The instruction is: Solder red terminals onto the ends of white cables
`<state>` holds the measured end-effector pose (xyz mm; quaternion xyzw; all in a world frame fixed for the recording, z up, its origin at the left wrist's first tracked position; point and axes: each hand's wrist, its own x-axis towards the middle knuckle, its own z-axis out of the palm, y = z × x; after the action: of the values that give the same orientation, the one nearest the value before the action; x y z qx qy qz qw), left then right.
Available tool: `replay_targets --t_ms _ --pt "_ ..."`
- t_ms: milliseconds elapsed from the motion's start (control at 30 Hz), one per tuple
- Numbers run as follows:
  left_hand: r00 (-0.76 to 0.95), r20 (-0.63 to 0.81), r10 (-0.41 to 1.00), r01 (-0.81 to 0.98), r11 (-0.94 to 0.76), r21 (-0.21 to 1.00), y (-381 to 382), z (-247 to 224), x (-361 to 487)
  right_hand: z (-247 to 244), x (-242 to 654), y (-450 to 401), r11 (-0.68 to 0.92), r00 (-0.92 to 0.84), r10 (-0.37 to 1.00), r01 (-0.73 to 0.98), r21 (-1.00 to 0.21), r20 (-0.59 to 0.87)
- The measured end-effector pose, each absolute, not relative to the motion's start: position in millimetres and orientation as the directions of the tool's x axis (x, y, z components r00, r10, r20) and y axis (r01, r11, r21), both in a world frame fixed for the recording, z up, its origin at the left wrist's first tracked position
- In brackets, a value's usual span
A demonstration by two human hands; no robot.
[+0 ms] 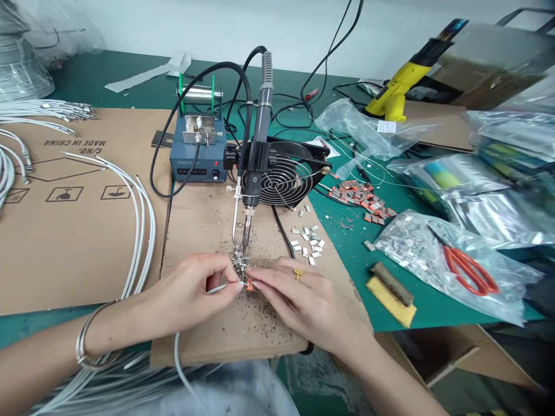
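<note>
The left hand (199,289) reaches in from eight o'clock, thumb and forefinger pinched; a bangled wrist follows. The right hand (303,297), ringed, slants from four o'clock, fingers (271,277) extended toward the left's fingertips, palm down.

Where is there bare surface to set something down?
Best is the left cardboard, between the cable bundles and curved white cables. A narrow green strip separates the middle cardboard from the yellow sponge. Crowded: around the iron's tip, with metal scraps, left hand and right hand.
</note>
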<state>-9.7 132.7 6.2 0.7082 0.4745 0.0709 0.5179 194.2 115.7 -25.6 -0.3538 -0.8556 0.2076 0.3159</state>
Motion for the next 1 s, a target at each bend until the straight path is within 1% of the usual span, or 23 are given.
replay_targets --t_ms 200,233,267,300,333,367,400,433,467,500,533,600,667,733,833,1000 --pt "0.558 -0.379 0.739 0.592 -0.034 0.805 132 6 -10 -26 194 115 0.716 -0.601 0.689 0.48 -0.506 0.405" --pt "0.553 -0.377 0.743 0.592 -0.032 0.806 132 6 -10 -25 193 114 0.703 -0.585 0.701 0.475 -0.529 0.407" --pt "0.546 -0.372 0.751 0.59 -0.03 0.807 132 5 -9 -24 193 114 0.665 -0.555 0.734 0.467 -0.583 0.392" --pt "0.537 -0.36 0.763 0.586 -0.031 0.809 133 4 -9 -23 193 114 0.592 -0.512 0.785 0.454 -0.666 0.349" --pt "0.529 -0.343 0.776 0.58 -0.036 0.813 133 4 -9 -22 193 115 0.479 -0.464 0.844 0.425 -0.768 0.27" --pt "0.524 -0.321 0.789 0.572 -0.047 0.819 134 3 -9 -21 192 116 0.333 -0.423 0.892 0.371 -0.867 0.161" --pt "0.522 -0.298 0.799 0.565 -0.062 0.822 134 3 -9 -21 191 117 0.158 -0.4 0.916 0.301 -0.941 0.026" --pt "0.519 -0.28 0.807 0.565 -0.079 0.821 135 2 -9 -21 190 119 -0.023 -0.393 0.913 0.224 -0.974 -0.112" --pt "0.516 -0.261 0.816 0.568 -0.097 0.817 135 2 -10 -22 189 122 -0.191 -0.398 0.888 0.136 -0.972 -0.23" --pt "0.51 -0.248 0.824 0.576 -0.113 0.81 136 2 -10 -23 187 125 -0.336 -0.412 0.85 0.054 -0.94 -0.328" --pt "0.501 -0.237 0.832 0.587 -0.126 0.8 137 1 -10 -24 185 128 -0.448 -0.423 0.813 -0.016 -0.894 -0.4" --pt "0.484 -0.223 0.846 0.61 -0.143 0.779 138 0 -11 -26 182 134 -0.576 -0.428 0.767 -0.129 -0.807 -0.479" --pt "0.47 -0.208 0.858 0.626 -0.158 0.764 140 0 -12 -27 179 138 -0.609 -0.414 0.762 -0.2 -0.767 -0.498" --pt "0.452 -0.201 0.869 0.642 -0.16 0.749 142 -1 -12 -27 177 141 -0.613 -0.395 0.768 -0.222 -0.758 -0.505" --pt "0.43 -0.206 0.879 0.661 -0.152 0.735 144 0 -12 -28 175 141 -0.592 -0.366 0.787 -0.216 -0.777 -0.498" --pt "0.428 -0.196 0.882 0.678 -0.17 0.715 146 0 -10 -30 174 137 -0.505 -0.312 0.848 -0.231 -0.831 -0.428"
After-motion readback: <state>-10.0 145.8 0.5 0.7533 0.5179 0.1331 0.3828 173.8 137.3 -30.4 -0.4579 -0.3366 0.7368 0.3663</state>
